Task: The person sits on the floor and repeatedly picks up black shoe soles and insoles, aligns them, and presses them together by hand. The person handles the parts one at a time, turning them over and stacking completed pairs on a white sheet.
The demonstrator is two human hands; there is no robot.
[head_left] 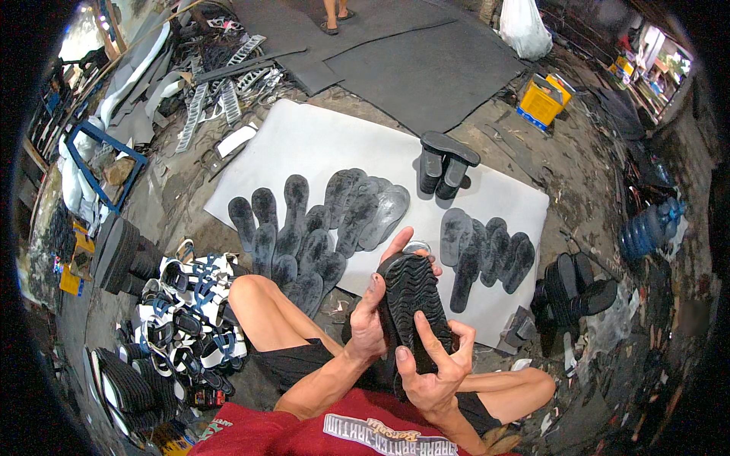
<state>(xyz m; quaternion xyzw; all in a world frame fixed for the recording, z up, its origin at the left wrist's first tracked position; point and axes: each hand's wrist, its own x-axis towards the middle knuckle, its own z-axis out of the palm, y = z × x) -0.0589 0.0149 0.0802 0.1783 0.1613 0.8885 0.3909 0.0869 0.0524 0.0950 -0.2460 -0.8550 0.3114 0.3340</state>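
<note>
A black sandal sole (411,292) is held up above my lap, its wavy tread facing me. My left hand (369,319) grips its left edge, thumb along the side and fingers reaching behind the far end. At the lower right, my right hand (441,365) holds the sole, with thumb and index finger pressed on the tread. Something round and shiny (417,247) shows by the far end; I cannot make out what it is. Flat dark soles (295,199) lie overlapping on the white sheet (304,129) ahead, with another group of soles (497,247) to the right.
Stacked black soles (449,163) stand on the sheet's far part. White and navy sandal straps (194,304) pile up at my left, beside thick black soles (125,254). More black footwear (574,285) lies at right. A yellow box (541,100) and a person's feet (334,23) are farther off.
</note>
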